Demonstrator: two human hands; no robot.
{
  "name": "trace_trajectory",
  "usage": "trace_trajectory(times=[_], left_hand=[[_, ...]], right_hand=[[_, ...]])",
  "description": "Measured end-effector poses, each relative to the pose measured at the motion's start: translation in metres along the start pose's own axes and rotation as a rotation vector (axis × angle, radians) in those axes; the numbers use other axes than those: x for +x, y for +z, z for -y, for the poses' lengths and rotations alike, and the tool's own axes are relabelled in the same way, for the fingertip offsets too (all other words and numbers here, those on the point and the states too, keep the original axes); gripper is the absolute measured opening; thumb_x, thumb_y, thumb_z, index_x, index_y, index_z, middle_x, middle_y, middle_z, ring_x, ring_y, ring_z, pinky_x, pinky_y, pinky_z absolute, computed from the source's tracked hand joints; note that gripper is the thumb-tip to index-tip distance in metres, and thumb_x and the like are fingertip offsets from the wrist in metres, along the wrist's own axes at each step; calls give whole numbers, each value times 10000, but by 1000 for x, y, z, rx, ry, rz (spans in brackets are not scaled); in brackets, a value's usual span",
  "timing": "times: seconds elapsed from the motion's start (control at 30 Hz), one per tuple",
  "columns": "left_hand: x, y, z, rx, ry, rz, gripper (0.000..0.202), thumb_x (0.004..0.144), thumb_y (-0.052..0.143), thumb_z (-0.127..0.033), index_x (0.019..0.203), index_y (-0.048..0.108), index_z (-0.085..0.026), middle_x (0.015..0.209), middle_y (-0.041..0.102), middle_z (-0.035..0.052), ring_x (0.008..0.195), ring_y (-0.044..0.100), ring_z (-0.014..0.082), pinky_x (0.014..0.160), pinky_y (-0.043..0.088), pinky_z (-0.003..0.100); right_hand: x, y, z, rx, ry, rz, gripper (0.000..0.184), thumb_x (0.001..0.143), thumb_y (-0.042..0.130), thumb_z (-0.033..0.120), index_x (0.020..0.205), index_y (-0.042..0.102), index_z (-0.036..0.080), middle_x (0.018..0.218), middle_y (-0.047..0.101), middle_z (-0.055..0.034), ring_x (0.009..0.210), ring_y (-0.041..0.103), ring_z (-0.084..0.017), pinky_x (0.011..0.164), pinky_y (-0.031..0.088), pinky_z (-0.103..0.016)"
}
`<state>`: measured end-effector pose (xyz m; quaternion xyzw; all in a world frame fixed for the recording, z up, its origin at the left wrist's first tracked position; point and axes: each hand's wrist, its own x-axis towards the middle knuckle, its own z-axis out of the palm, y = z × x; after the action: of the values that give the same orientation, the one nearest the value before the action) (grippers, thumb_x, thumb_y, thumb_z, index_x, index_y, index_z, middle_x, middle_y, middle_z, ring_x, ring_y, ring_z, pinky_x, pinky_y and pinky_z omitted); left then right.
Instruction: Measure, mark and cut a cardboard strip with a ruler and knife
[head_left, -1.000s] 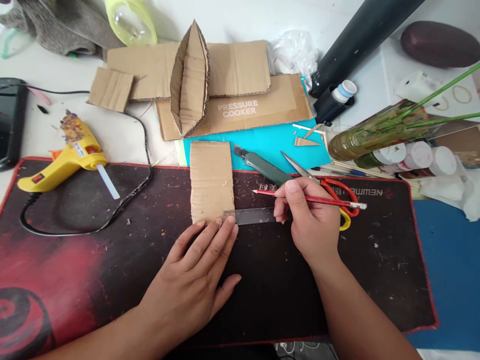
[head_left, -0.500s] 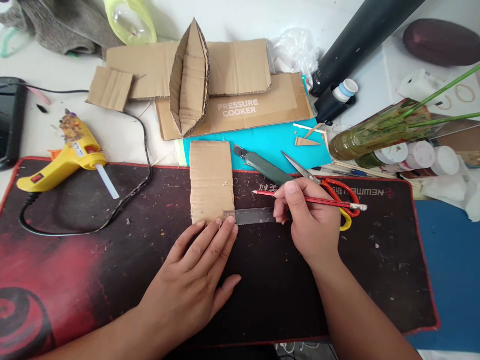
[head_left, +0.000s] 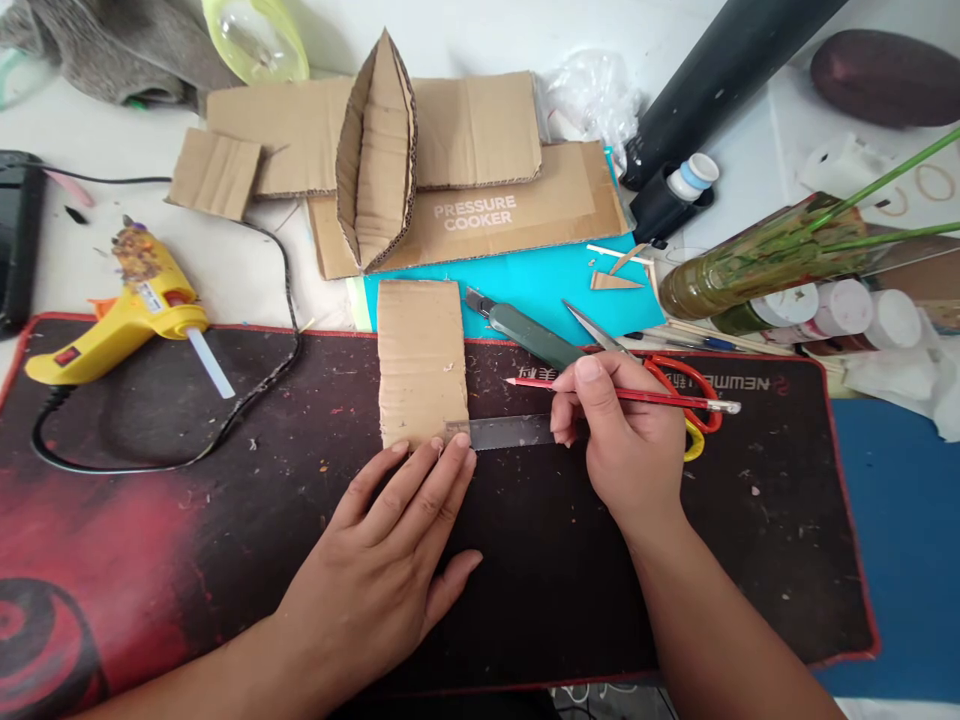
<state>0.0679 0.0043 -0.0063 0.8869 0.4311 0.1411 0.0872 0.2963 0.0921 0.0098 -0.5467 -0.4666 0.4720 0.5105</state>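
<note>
A rectangular piece of cardboard point(head_left: 421, 360) lies on the dark desk mat point(head_left: 525, 590). My left hand point(head_left: 397, 530) rests flat at its near edge, fingers stretched out, fingertips touching the cardboard and the end of a clear ruler point(head_left: 510, 431). The ruler overlaps the cardboard's lower right corner and runs right, under my right hand point(head_left: 626, 430). Between thumb and fingers my right hand holds a red pencil point(head_left: 540, 384), its tip pointing left, off the mat. Just beyond lie a green utility knife point(head_left: 536, 335) and scissors point(head_left: 679, 375) with red and yellow handles, partly covered by my right hand.
At left sits a yellow glue gun point(head_left: 124, 320) with its cord looping over the mat. Behind, a boat-shaped cardboard form point(head_left: 379, 150) stands on flat cardboard sheets point(head_left: 555, 200). Paint bottles point(head_left: 840, 310) and a jar with green stems point(head_left: 750, 265) are at right.
Both hands, the ruler and the cardboard stay nearly in place. The pencil and right hand have shifted very slightly right. The view itself has moved a little.
</note>
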Motion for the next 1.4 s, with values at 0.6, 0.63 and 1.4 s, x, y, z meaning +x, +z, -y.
trace_trajectory(times=[0.6, 0.63, 1.4], left_hand=[[1, 0, 0, 26, -1, 3, 651, 1143, 522, -481, 1616, 551, -35, 1698, 578, 148, 1518, 551, 290, 1442, 134, 437], [1, 0, 0, 27, -1, 3, 648, 1143, 521, -478, 1616, 552, -36, 1696, 580, 148, 1517, 552, 289, 1442, 134, 437], [0, -1, -1, 7, -6, 9, 640, 1142, 517, -467, 1610, 561, -32, 1674, 604, 162, 1506, 552, 291, 1441, 127, 435]], right_hand=[[-4, -2, -2, -79, -27, 21, 326, 1107, 698, 415, 852, 744, 217, 602, 664, 41, 499, 590, -86, 477, 478, -192], [-4, -2, -2, -82, -32, 21, 325, 1106, 698, 412, 850, 743, 217, 601, 664, 41, 499, 589, -87, 476, 477, -193], [-2, 0, 1, -82, -11, 6, 362, 1076, 729, 498, 833, 734, 230, 588, 657, 35, 489, 586, -114, 464, 485, -236]])
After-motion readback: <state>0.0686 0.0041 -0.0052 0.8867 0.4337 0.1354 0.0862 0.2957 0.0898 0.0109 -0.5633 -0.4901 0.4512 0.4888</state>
